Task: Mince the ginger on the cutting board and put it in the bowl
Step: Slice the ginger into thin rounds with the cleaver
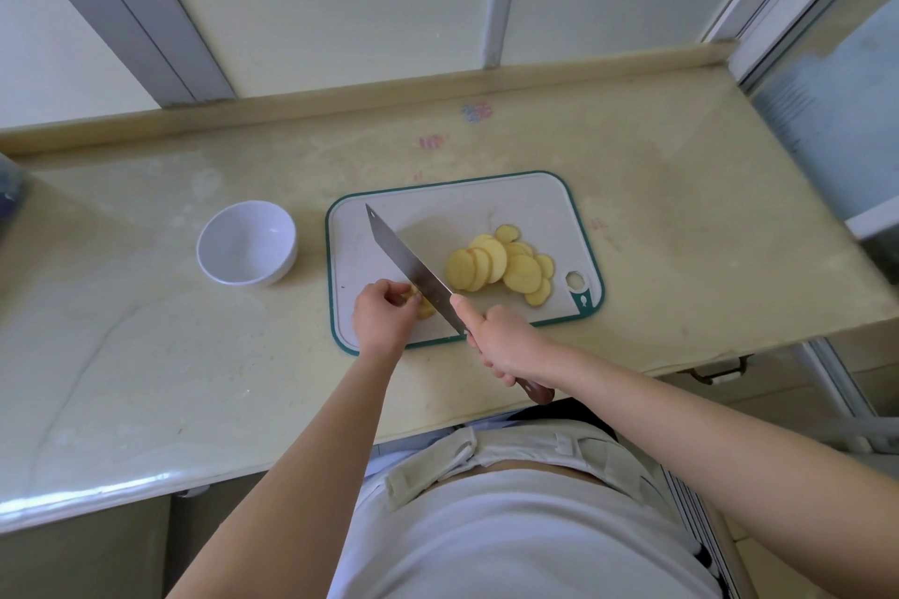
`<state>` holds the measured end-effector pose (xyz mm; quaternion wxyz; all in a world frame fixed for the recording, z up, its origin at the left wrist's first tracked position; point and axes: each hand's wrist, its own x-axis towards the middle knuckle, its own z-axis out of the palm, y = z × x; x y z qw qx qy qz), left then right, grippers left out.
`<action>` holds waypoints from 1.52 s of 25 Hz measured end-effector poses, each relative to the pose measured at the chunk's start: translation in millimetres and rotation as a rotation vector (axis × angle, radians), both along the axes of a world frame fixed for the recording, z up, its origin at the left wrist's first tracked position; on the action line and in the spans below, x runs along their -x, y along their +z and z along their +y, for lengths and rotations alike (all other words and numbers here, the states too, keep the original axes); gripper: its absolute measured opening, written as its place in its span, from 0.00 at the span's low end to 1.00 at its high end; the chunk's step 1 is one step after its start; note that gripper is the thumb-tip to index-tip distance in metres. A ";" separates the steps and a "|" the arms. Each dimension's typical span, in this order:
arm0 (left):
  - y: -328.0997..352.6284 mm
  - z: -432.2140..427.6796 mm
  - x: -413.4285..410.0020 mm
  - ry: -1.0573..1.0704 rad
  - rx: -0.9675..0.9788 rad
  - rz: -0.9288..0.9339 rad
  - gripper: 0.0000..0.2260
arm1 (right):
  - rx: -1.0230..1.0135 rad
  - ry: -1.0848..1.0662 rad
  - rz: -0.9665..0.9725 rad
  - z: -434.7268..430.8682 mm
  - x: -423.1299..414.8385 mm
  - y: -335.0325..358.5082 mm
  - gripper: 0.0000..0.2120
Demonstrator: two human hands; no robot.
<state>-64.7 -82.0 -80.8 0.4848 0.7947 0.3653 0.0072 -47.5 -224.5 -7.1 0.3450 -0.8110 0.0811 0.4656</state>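
A white bowl (246, 242) stands on the bench (146, 331), left of the cutting board (438, 204). At the board's near left corner, the left hand (382, 314) pinches a small ginger piece (425, 308) with curled fingers (410, 301); the piece pokes out just right of them, against the knife (408, 263) blade. Farther right lie fanned yellow slices (501, 265), and the right hand (506, 345) grips the knife's handle.

Single head-worn view (wide-angle, edges bowed), looking steeply down onto pale yellow stone counter (681, 209); white teal-rimmed cutting board (511, 204) close, centred.
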 end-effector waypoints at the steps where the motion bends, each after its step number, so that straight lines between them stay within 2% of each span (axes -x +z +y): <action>1: 0.2 0.0 0.2 0.000 0.001 -0.001 0.07 | 0.003 -0.017 -0.014 1.3 0.2 -3.7 0.25; 7: -0.4 0.6 -0.4 -0.007 -0.014 0.000 0.06 | -0.084 0.011 -0.133 -3.4 8.7 -16.2 0.26; 21: 3.4 0.3 3.8 0.014 -0.002 -0.061 0.05 | -0.070 -0.021 -0.053 -2.0 2.4 -16.0 0.27; 26: 5.9 0.4 5.2 0.049 0.014 -0.053 0.04 | -0.122 -0.034 -0.015 -5.7 0.5 -8.9 0.26; 38: 6.5 3.5 2.2 0.017 0.016 -0.005 0.02 | -0.138 0.010 -0.071 -7.7 0.0 3.2 0.25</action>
